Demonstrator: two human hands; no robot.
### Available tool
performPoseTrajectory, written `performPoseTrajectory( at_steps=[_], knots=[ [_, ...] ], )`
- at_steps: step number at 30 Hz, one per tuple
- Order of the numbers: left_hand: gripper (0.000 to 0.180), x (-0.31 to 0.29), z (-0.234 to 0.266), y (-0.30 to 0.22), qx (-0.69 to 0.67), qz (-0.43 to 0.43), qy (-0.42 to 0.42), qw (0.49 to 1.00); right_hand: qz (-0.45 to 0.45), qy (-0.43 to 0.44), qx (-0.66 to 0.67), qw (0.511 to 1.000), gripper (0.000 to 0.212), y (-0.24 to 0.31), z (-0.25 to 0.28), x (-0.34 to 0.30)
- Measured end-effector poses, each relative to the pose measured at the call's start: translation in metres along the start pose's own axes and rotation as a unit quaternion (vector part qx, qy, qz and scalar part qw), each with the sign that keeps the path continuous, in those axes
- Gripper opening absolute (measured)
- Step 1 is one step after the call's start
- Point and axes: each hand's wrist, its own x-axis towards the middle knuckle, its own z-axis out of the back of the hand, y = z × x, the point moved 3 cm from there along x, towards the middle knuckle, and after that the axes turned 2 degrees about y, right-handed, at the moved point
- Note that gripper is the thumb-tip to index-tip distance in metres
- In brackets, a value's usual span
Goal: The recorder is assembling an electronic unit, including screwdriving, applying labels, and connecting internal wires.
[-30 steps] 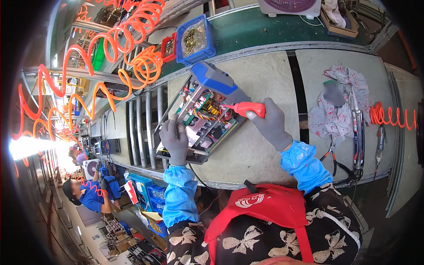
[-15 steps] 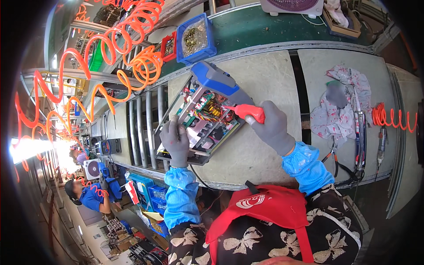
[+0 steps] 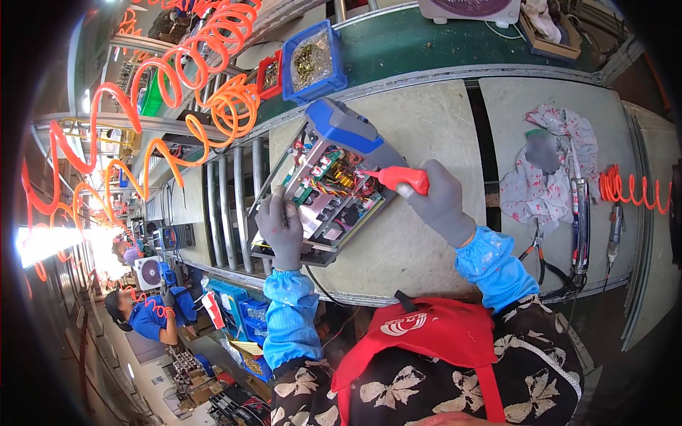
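The right grip (image 3: 442, 202) is closed around a red tool (image 3: 403, 179), its thin tip pointing left into the open machine (image 3: 335, 211), which lies on the worktop (image 3: 419, 263) mostly between both grips. The left grip (image 3: 281, 233), fingers partly curled, touches the machine; how firmly, I cannot tell. Steady bracing there and careful aim past the wires (image 3: 329, 189) should help.

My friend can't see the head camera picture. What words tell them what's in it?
A gray-gloved right hand holds a red narrow-tipped tool pointed into an open device full of wires and parts, while the left hand touches the device's left side. Beyond it, a blue bin holds small metal bits.
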Motion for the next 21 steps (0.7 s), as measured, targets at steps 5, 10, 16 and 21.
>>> performPoseTrajectory(
  at_steps=[5,10,16,21],
  knots=[
    [0.033,0.002,-0.001,-0.002,0.001,-0.013,-0.004,1.0,0.002,0.012,-0.015,1.0,0.04,0.001,0.0,0.004],
    [0.033,0.002,0.002,-0.003,0.0,-0.01,0.002,1.0,0.059,-0.016,-0.026,0.998,0.037,0.01,-0.001,0.003],
    [0.033,0.003,0.002,-0.004,0.004,-0.011,0.005,1.0,0.068,-0.002,-0.041,0.997,0.038,0.011,-0.009,-0.005],
    [0.033,0.002,0.001,-0.003,0.005,-0.007,0.004,1.0,0.052,-0.021,-0.022,0.998,0.04,0.001,-0.018,-0.006]
  ],
)
